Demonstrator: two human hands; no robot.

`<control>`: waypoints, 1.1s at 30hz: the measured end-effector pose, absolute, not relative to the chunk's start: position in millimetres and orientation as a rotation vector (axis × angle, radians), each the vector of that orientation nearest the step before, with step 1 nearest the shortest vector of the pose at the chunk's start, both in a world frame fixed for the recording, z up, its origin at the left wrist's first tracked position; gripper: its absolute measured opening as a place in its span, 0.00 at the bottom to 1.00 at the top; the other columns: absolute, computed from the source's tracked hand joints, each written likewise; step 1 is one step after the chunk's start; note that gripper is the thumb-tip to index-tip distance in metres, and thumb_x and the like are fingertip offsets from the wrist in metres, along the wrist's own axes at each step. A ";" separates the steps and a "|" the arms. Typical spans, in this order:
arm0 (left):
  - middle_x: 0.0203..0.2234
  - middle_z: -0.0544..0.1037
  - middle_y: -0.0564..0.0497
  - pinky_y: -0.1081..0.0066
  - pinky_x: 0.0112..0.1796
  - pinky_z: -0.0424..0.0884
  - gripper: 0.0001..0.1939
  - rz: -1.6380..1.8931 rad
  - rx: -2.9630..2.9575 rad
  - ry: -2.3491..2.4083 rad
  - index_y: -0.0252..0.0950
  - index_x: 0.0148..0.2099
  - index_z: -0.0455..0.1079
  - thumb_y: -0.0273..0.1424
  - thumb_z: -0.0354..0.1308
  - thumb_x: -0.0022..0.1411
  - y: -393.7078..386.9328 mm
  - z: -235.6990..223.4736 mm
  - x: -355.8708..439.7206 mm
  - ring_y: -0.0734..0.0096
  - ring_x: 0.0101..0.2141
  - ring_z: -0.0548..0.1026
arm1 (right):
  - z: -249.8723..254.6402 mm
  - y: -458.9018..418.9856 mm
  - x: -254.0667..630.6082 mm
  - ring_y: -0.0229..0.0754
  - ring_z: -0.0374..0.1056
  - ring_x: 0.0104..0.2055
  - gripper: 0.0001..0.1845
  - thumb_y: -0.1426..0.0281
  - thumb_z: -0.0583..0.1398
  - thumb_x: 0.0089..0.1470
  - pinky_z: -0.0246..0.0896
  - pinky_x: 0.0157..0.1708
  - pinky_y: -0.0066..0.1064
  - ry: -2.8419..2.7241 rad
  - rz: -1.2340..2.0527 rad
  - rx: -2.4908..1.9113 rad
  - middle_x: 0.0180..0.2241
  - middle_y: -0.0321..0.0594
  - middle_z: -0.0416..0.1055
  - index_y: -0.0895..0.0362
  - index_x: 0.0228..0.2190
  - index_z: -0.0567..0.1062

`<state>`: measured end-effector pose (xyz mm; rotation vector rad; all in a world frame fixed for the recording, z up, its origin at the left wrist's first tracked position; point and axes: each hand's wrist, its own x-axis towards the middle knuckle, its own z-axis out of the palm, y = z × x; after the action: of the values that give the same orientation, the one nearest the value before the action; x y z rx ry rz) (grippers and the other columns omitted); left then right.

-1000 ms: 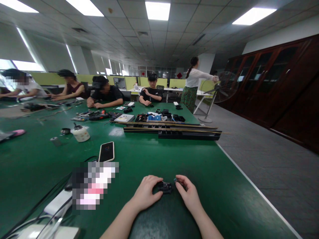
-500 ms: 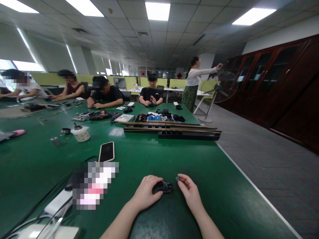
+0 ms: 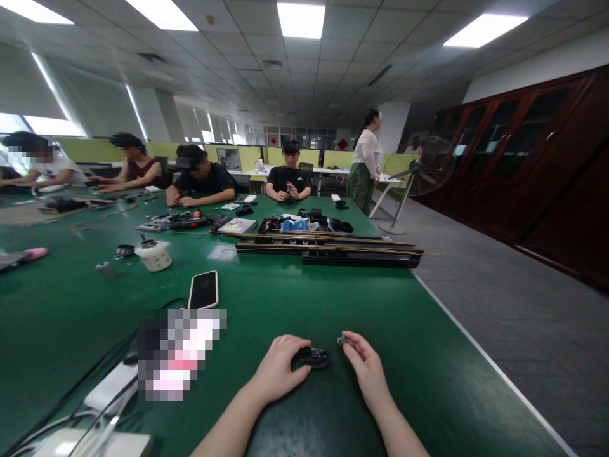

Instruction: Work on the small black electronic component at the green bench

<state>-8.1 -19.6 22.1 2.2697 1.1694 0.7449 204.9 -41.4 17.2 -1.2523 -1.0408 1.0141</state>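
Observation:
My left hand (image 3: 284, 365) grips the left end of a small black device (image 3: 317, 357) on the green table (image 3: 266, 301), thumb at its near side and fingers at its far side. Its upper side looks uneven, with fine detail too small to make out. Just right of it, clear of the device, my right hand (image 3: 364, 362) pinches a tiny bluish part (image 3: 342, 340) between thumb and fingertips. The kind of that part cannot be told from here.
Ahead lie black rails (image 3: 361, 257) with thin brass-coloured rods. To the left are a phone (image 3: 203, 290), a white jar (image 3: 155, 256), a grey cylinder (image 3: 106, 270) and cables with a white power strip (image 3: 111, 387). Several people sit around the table; another stands near a fan (image 3: 416, 168).
My right hand has drawn slightly away to the right with the bluish part. My left hand and the black device stay put. The standing person has lowered an arm.

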 end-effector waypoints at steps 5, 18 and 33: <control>0.43 0.74 0.49 0.61 0.49 0.61 0.21 0.746 2.275 1.166 0.40 0.50 0.67 0.28 0.59 0.51 -19.1 20.8 -8.4 0.60 0.46 0.68 | 17.7 -41.4 205.2 0.52 0.72 0.41 0.26 0.52 0.64 0.38 0.64 0.46 0.45 -1.035 1.016 -1.254 0.35 0.48 0.77 0.57 0.35 0.75; 0.43 0.74 0.49 0.61 0.49 0.61 0.21 0.744 2.287 1.165 0.42 0.50 0.66 0.29 0.58 0.52 -19.3 19.2 -9.2 0.60 0.46 0.68 | 16.6 -40.8 205.0 0.51 0.73 0.40 0.24 0.53 0.65 0.38 0.66 0.44 0.44 -1.057 0.995 -1.251 0.35 0.47 0.77 0.56 0.34 0.75; 0.43 0.74 0.49 0.61 0.48 0.62 0.20 0.760 2.296 1.161 0.42 0.49 0.67 0.29 0.59 0.52 -19.2 18.4 -8.2 0.60 0.45 0.69 | 10.4 -39.3 201.5 0.48 0.73 0.37 0.21 0.56 0.65 0.38 0.67 0.42 0.42 -1.138 0.941 -1.255 0.33 0.45 0.77 0.56 0.33 0.75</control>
<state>-8.2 -19.2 18.4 2.2956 1.1613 0.7600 201.5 -39.3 10.4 -1.2555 -1.1379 0.9412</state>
